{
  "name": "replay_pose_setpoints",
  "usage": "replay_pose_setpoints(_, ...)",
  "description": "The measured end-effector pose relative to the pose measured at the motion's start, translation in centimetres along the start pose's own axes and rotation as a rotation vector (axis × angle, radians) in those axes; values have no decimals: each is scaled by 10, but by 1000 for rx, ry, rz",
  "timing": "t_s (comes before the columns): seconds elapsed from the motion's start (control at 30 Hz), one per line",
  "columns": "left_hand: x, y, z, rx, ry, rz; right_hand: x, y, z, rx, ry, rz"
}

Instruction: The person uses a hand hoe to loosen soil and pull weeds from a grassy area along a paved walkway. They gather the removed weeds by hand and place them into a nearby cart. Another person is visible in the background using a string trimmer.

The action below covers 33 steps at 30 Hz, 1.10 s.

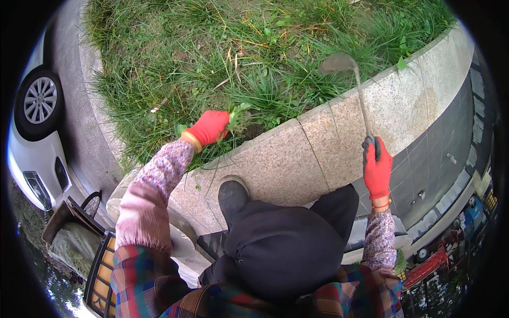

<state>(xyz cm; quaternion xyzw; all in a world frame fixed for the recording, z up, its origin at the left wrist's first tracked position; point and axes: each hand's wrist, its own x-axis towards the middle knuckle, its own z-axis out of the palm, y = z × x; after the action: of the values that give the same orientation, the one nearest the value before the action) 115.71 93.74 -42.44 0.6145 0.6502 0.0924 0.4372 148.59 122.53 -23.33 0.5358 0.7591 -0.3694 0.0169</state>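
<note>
My left hand (210,128), in a red work glove with a yellow cuff, is closed on a tuft of green weeds (239,115) at the edge of the grassy bed (175,59). A small patch of dark soil shows beside it. My right hand (377,167), in a red glove with dark fingertips, grips the thin metal handle of a hand hoe (362,101). The hoe's blade (338,63), slightly blurred, is over the grass to the right of my left hand.
A granite kerb (270,167) borders the bed, with one dark shoe (234,194) on it. Grey paving (425,159) lies to the right. A white car (35,159) stands at the left, above a cart or container (75,242) holding cut grass. Red and blue vehicles are at the lower right.
</note>
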Motion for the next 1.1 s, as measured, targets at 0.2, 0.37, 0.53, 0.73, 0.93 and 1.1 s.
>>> replay_pose_setpoints(0.2,61,40,30,164,144,204,-36,23,-1,310,36,290)
replay_pose_setpoints(0.37,107,44,43,70,-211,-83,-74,36,-31,136,107,123)
replay_pose_setpoints(0.53,29,24,-45,64,-134,-363,-114,85,-83,122,153,162)
replay_pose_setpoints(0.73,-130,43,-161,134,414,-825,-163,124,-177,-6,206,167)
replay_pose_setpoints(0.93,-207,96,-179,161,610,-1030,-186,169,-277,36,-34,356)
replay_pose_setpoints(1.1,-254,148,-141,101,663,-1082,-204,235,-302,-172,138,193)
